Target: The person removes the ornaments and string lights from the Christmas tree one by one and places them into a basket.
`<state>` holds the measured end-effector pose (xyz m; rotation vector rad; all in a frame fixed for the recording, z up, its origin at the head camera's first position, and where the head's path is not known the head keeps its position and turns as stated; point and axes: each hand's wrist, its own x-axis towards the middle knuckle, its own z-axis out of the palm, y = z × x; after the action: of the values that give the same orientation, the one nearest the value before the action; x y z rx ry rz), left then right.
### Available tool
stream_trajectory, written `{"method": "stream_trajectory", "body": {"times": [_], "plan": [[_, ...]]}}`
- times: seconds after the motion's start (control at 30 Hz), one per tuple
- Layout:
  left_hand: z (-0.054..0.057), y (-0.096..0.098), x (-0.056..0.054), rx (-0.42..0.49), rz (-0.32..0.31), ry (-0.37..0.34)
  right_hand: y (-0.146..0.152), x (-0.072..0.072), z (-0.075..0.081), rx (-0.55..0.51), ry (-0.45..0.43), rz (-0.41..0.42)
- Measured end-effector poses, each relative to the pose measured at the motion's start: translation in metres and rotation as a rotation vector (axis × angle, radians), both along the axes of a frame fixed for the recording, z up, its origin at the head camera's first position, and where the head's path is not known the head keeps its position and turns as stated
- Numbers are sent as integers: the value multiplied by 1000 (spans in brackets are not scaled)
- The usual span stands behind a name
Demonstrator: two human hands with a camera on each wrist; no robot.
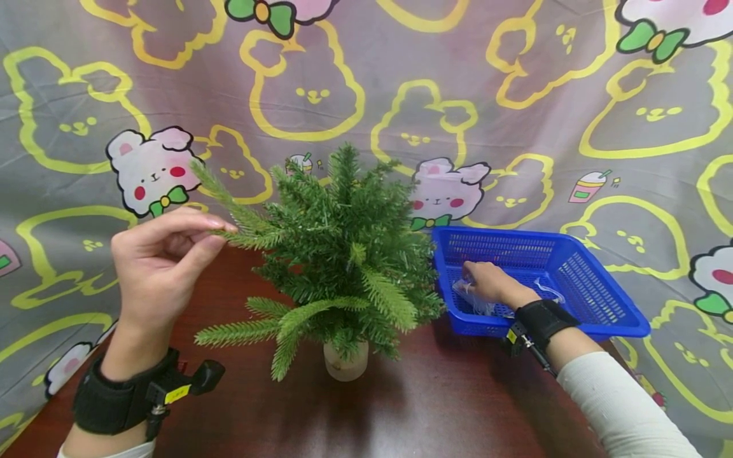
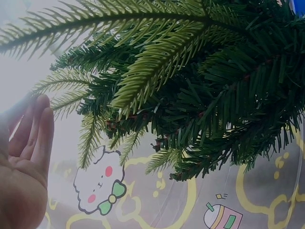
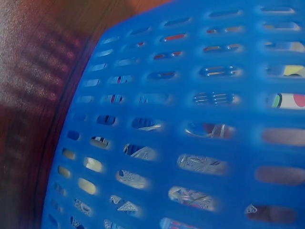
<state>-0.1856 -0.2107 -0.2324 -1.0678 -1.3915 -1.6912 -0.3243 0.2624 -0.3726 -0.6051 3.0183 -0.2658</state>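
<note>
A small artificial Christmas tree (image 1: 343,235) with dark and lighter green needles stands on a pale round base (image 1: 345,361). On its left side my left hand (image 1: 163,254) pinches the tip of a light green branch (image 1: 252,238) between thumb and forefinger. In the left wrist view, the left hand (image 2: 28,157) shows beside the needles. My right hand (image 1: 489,282) reaches down into a blue plastic basket (image 1: 601,280), its fingers at some clear plastic pieces (image 1: 478,304). Those fingertips are partly hidden, so I cannot tell whether they grip a piece.
The basket, with slotted walls, stands right of the tree on a dark reddish-brown table (image 1: 412,407). A thin white string (image 1: 550,291) lies inside it. Behind the table hangs a grey cloth (image 1: 366,70) printed with cartoon animals. The basket's wall (image 3: 167,109) fills most of the right wrist view.
</note>
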Motion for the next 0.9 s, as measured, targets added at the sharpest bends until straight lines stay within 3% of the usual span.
{"method": "stream_trajectory", "body": {"times": [0.23,0.6,0.8,0.9], "plan": [[1,2,4,-5,23,-1,1,2,1,-12,-77,14],[0,1,3,-10,37,3,11,12,11,-46,-81,51],[1,1,2,-7,32,-3,18,18,22,87,-7,7],[1,2,2,-8,34,-8,20,20,28,121,-20,-21]]}}
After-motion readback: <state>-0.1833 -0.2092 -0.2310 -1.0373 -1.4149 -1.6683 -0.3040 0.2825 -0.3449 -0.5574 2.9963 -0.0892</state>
